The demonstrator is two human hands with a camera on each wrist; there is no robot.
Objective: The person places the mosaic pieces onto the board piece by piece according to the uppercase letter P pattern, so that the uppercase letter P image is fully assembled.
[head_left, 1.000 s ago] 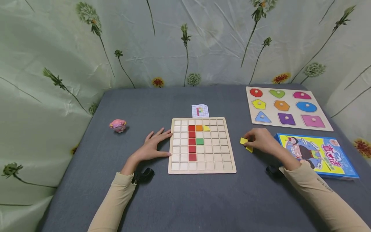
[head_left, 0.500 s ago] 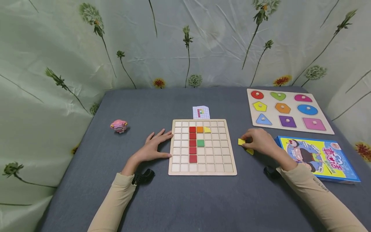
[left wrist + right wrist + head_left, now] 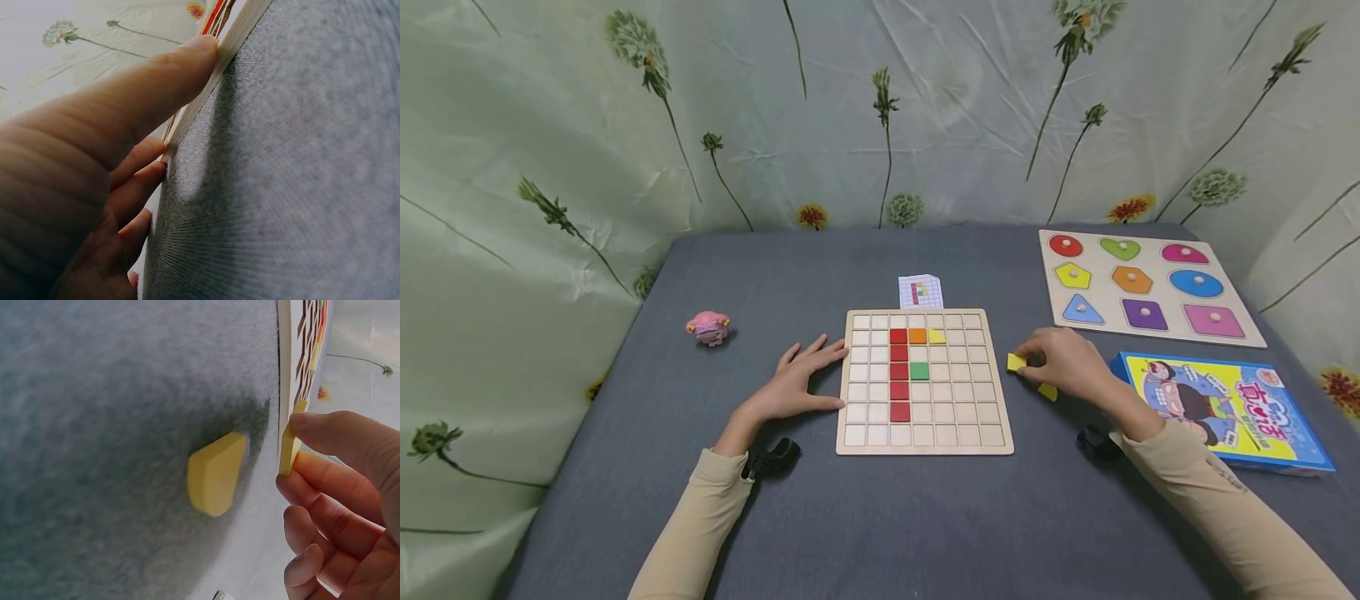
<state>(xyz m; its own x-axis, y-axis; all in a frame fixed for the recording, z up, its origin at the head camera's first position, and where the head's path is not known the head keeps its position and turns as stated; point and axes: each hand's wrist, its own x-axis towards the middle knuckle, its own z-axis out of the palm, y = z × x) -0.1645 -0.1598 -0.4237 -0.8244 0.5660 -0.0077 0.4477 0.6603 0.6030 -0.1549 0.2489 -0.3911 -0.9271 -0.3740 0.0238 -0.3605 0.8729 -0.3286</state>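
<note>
A wooden grid board [image 3: 925,450] lies mid-table, with a column of several red tiles [image 3: 898,390], an orange tile [image 3: 917,336], a pale yellow tile [image 3: 936,336] and a green tile [image 3: 918,371] in its cells. My left hand [image 3: 793,387] rests at the board's left edge, thumb and fingers spread and fingertips right at the rim [image 3: 228,62]. Right of the board, my right hand [image 3: 1067,362] pinches a flat yellow tile [image 3: 290,447] between thumb and fingertips. Beneath that hand, a second yellow tile [image 3: 212,478] with a curved end lies on the cloth.
A small printed pattern card [image 3: 920,292] sits behind the board. At the right are a knobbed shape puzzle [image 3: 1105,321] and a blue and yellow box [image 3: 1232,408]. A pink toy figure [image 3: 707,327] stands at left. A floral curtain [image 3: 820,125] hangs behind the table.
My right hand has moved a little left toward the board with the pinched yellow tile, away from the one on the cloth. The left hand stays at the board's edge.
</note>
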